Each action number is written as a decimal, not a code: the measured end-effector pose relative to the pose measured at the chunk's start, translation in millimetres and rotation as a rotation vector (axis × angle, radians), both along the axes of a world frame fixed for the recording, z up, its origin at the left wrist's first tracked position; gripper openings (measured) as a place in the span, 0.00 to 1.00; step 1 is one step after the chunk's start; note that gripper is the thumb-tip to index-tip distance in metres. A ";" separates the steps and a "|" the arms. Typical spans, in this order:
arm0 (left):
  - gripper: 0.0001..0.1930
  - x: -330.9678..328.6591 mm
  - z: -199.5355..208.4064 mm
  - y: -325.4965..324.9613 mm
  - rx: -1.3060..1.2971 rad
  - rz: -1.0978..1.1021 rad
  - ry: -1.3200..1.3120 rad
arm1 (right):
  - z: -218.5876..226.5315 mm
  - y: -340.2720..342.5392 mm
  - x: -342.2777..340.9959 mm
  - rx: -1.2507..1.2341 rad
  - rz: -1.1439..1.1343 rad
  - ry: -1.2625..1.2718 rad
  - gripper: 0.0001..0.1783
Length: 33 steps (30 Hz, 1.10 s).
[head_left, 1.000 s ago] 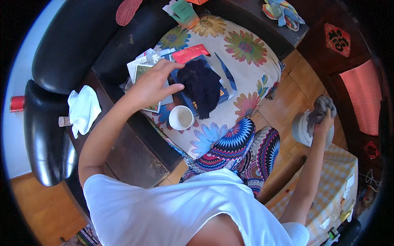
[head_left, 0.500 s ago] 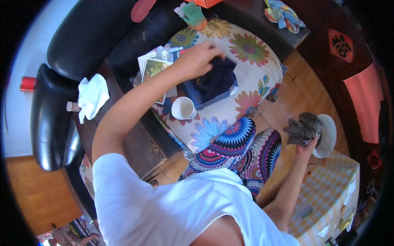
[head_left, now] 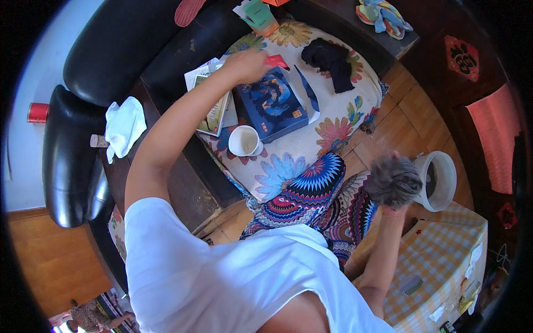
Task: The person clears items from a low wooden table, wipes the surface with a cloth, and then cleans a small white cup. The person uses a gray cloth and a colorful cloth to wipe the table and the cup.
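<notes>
My left hand is closed at the far edge of a blue patterned box. A small flat red thing sticks out at its fingertips; its kind is not clear. My right hand grips a bunched grey cloth, which covers most of the fingers and is slightly blurred. Right of that cloth stands a white bucket, its dark inside partly showing. A crumpled black cloth lies on the flowered cushion, beyond and right of the box.
A white paper cup stands by the box's near left corner. Books lie left of the box. A green and orange carton is at the back, a white cloth at left. A checked tablecloth covers a table at right.
The black cloth has gone from over the box to the cushion's far right, out of my left hand. That hand has moved left. The grey cloth has shifted left, away from the bucket.
</notes>
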<state>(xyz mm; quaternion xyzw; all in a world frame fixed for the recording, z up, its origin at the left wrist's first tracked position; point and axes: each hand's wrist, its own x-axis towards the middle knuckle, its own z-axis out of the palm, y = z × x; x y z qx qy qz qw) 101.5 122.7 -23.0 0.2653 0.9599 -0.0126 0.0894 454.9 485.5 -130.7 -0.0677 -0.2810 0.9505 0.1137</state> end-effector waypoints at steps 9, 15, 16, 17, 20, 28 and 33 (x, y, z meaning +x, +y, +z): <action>0.33 -4.2 -36.6 -36.4 0.186 -0.116 -0.136 | 46.7 -150.7 -118.3 0.515 0.581 -0.235 0.45; 0.29 -0.9 -26.9 -36.4 0.274 -0.092 -0.192 | 38.9 -176.9 -134.6 0.833 0.473 -0.245 0.46; 0.29 -5.3 -22.7 -35.4 0.418 -0.067 -0.304 | 37.7 -178.0 -134.5 0.915 0.435 -0.201 0.45; 0.29 -10.3 -20.1 -35.5 0.563 -0.043 -0.417 | 38.8 -177.2 -128.7 1.098 0.318 -0.124 0.45; 0.27 -15.2 -5.1 -42.5 0.845 -0.071 -0.421 | 99.7 -181.4 -118.7 1.351 0.231 -0.133 0.46; 0.25 -88.1 15.4 61.4 1.505 -0.139 -0.088 | 170.2 -124.3 -197.4 1.645 -0.202 -0.068 0.39; 0.27 -123.4 -8.0 94.1 1.497 -0.061 -0.101 | 173.1 -85.4 -256.7 1.778 -0.199 -0.177 0.41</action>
